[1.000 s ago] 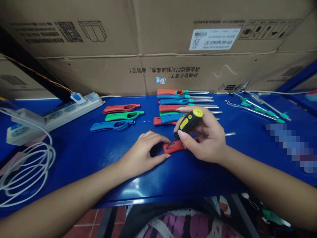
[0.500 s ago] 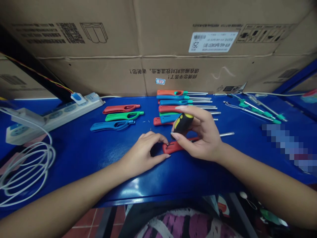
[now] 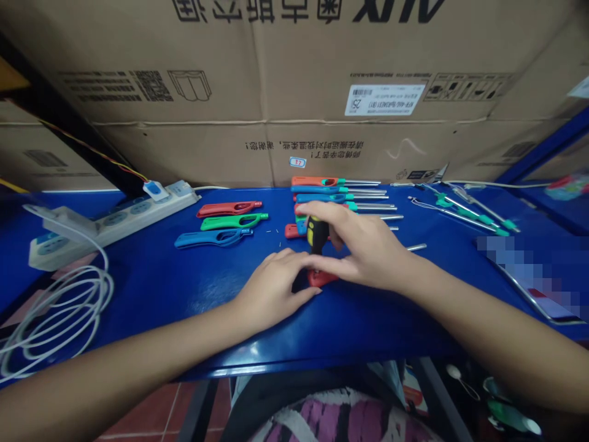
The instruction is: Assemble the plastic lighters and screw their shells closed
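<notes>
A red gas lighter (image 3: 322,279) lies on the blue table under both hands, its metal tube poking out to the right past my right wrist. My left hand (image 3: 271,291) holds the left end of its handle between thumb and fingers. Gripped in my right hand (image 3: 375,252) is a stubby black-and-yellow screwdriver (image 3: 316,236), standing nearly upright over that end. Fingers hide the screwdriver's tip and most of the handle. Just behind are several lighters with metal tubes, an orange lighter (image 3: 313,182) farthest back. A few tiny pins or screws (image 3: 277,231) lie left of them.
Red (image 3: 225,209), green (image 3: 232,221) and blue lighter handles (image 3: 209,238) without tubes lie left. Beyond them are a power strip (image 3: 122,215) and coiled white cable (image 3: 99,298). Loose metal tubes with green ends (image 3: 469,215) lie right. A large cardboard box (image 3: 207,147) stands behind.
My right hand has moved left and tipped the screwdriver from slanted to nearly upright over the lighter's end. My left hand keeps its hold. The camera view has tilted up slightly.
</notes>
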Action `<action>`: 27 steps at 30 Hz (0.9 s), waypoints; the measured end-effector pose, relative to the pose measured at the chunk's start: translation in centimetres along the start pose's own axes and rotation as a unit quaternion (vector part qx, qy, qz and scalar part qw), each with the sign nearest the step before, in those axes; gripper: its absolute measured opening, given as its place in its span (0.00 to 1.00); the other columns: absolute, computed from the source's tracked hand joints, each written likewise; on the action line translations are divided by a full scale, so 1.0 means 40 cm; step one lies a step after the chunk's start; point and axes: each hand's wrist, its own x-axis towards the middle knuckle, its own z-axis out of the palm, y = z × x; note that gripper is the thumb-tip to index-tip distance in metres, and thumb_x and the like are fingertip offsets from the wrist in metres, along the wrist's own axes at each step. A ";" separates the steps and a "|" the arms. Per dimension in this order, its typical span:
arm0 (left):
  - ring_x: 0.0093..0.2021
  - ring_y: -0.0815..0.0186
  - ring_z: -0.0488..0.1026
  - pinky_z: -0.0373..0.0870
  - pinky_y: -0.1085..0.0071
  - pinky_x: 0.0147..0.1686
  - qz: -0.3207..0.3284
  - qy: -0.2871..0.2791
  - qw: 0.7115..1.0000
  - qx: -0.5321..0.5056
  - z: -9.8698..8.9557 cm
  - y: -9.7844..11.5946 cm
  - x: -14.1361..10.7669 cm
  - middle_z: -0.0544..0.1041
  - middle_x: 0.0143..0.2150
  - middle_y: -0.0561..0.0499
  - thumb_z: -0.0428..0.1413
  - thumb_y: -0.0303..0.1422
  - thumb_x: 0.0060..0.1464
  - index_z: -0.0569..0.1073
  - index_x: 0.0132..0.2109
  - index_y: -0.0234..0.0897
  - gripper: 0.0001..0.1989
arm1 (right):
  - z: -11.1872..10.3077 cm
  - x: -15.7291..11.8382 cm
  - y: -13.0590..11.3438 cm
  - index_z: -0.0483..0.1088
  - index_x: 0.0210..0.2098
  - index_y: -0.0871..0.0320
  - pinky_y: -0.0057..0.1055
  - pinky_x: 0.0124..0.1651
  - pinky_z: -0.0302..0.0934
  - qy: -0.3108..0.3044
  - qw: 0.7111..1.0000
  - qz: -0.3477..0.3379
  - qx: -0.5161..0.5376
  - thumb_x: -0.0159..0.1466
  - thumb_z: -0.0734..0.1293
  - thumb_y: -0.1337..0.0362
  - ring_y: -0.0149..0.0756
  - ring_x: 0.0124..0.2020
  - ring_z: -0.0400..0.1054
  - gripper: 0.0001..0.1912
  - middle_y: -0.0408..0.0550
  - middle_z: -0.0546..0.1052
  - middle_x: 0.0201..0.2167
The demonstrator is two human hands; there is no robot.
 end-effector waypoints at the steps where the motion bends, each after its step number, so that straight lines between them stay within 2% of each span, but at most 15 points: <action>1: 0.45 0.54 0.74 0.71 0.56 0.47 -0.002 -0.004 1.000 0.002 0.001 0.004 0.007 0.79 0.44 0.46 0.63 0.35 0.58 0.73 0.47 0.38 0.12 | -0.006 0.004 0.002 0.58 0.66 0.51 0.31 0.33 0.71 -0.001 1.000 0.006 0.020 0.68 0.67 0.59 0.38 0.37 0.76 0.28 0.51 0.76 0.55; 4: 0.45 0.54 0.74 0.71 0.56 0.47 -0.005 -0.014 1.000 -0.005 0.008 0.009 0.032 0.79 0.44 0.46 0.64 0.36 0.57 0.73 0.45 0.37 0.12 | -0.030 0.014 0.016 0.60 0.65 0.52 0.31 0.36 0.72 -0.010 0.998 0.010 0.061 0.70 0.63 0.63 0.36 0.39 0.76 0.24 0.50 0.74 0.58; 8: 0.46 0.54 0.74 0.71 0.57 0.48 0.002 -0.007 1.000 -0.016 0.023 0.009 0.055 0.79 0.44 0.47 0.64 0.35 0.57 0.72 0.44 0.38 0.11 | -0.053 0.013 0.038 0.71 0.57 0.56 0.36 0.45 0.71 0.049 0.992 -0.050 -0.103 0.66 0.70 0.54 0.45 0.46 0.77 0.23 0.51 0.81 0.50; 10: 0.46 0.55 0.74 0.71 0.57 0.48 0.005 -0.007 1.000 -0.017 0.030 0.006 0.058 0.79 0.44 0.48 0.63 0.35 0.58 0.71 0.43 0.38 0.10 | -0.058 0.009 0.042 0.70 0.60 0.57 0.37 0.48 0.71 0.070 0.990 -0.057 -0.113 0.69 0.67 0.56 0.44 0.47 0.77 0.22 0.51 0.81 0.50; 13: 0.45 0.57 0.72 0.69 0.58 0.47 0.016 -0.008 0.999 -0.032 0.039 -0.002 0.055 0.78 0.44 0.49 0.62 0.35 0.60 0.70 0.43 0.38 0.09 | -0.060 0.007 0.041 0.65 0.65 0.54 0.33 0.45 0.72 0.042 0.999 -0.029 -0.016 0.73 0.59 0.64 0.36 0.44 0.77 0.22 0.48 0.79 0.54; 15: 0.46 0.57 0.72 0.69 0.59 0.48 0.024 -0.005 0.999 -0.045 0.044 -0.009 0.052 0.77 0.45 0.49 0.61 0.35 0.61 0.70 0.44 0.38 0.09 | -0.058 0.007 0.040 0.69 0.61 0.54 0.31 0.41 0.72 0.054 0.998 -0.023 -0.008 0.72 0.62 0.62 0.34 0.38 0.77 0.19 0.47 0.81 0.48; 17: 0.46 0.58 0.71 0.68 0.59 0.48 0.030 0.002 0.998 -0.050 0.047 -0.015 0.050 0.76 0.45 0.50 0.61 0.35 0.61 0.69 0.45 0.38 0.10 | -0.054 0.006 0.042 0.75 0.53 0.55 0.31 0.41 0.72 0.098 0.992 -0.043 -0.067 0.68 0.68 0.57 0.36 0.37 0.77 0.16 0.48 0.83 0.42; 19: 0.46 0.58 0.71 0.68 0.59 0.47 0.034 0.004 0.998 -0.051 0.049 -0.018 0.050 0.76 0.45 0.50 0.61 0.35 0.61 0.69 0.45 0.38 0.10 | -0.049 0.002 0.044 0.75 0.52 0.57 0.34 0.45 0.72 0.124 0.985 -0.060 -0.104 0.68 0.68 0.57 0.40 0.43 0.77 0.16 0.52 0.82 0.45; 21: 0.45 0.58 0.70 0.68 0.60 0.46 0.037 -0.001 0.998 -0.049 0.048 -0.018 0.050 0.75 0.44 0.50 0.61 0.35 0.61 0.68 0.44 0.39 0.10 | -0.047 -0.003 0.047 0.71 0.58 0.58 0.36 0.48 0.72 0.114 0.990 -0.049 -0.066 0.72 0.61 0.61 0.40 0.49 0.76 0.18 0.53 0.79 0.52; 22: 0.45 0.58 0.70 0.68 0.60 0.46 0.037 -0.005 0.998 -0.049 0.047 -0.017 0.050 0.75 0.44 0.50 0.61 0.35 0.61 0.68 0.44 0.39 0.09 | -0.047 -0.005 0.048 0.69 0.60 0.58 0.36 0.47 0.72 0.104 0.993 -0.036 -0.035 0.73 0.59 0.63 0.39 0.48 0.76 0.19 0.53 0.78 0.53; 24: 0.45 0.58 0.70 0.67 0.60 0.47 0.035 -0.011 0.998 -0.049 0.045 -0.016 0.050 0.75 0.45 0.50 0.60 0.35 0.62 0.68 0.45 0.39 0.09 | -0.049 -0.009 0.051 0.70 0.59 0.56 0.33 0.42 0.73 0.103 0.994 -0.028 -0.008 0.72 0.61 0.62 0.35 0.41 0.77 0.17 0.50 0.80 0.49; 26: 0.46 0.58 0.70 0.67 0.59 0.48 0.033 -0.013 0.998 -0.049 0.044 -0.017 0.049 0.75 0.46 0.50 0.60 0.35 0.62 0.68 0.45 0.39 0.09 | -0.053 -0.011 0.053 0.74 0.53 0.55 0.32 0.39 0.73 0.128 0.989 -0.054 -0.045 0.68 0.68 0.59 0.34 0.36 0.76 0.16 0.48 0.82 0.41; 27: 0.47 0.58 0.70 0.66 0.59 0.49 0.032 -0.013 0.998 -0.049 0.045 -0.017 0.049 0.75 0.46 0.50 0.60 0.35 0.62 0.68 0.45 0.40 0.09 | -0.055 -0.013 0.053 0.75 0.52 0.56 0.33 0.40 0.73 0.139 0.986 -0.068 -0.066 0.68 0.69 0.58 0.35 0.36 0.76 0.15 0.49 0.82 0.41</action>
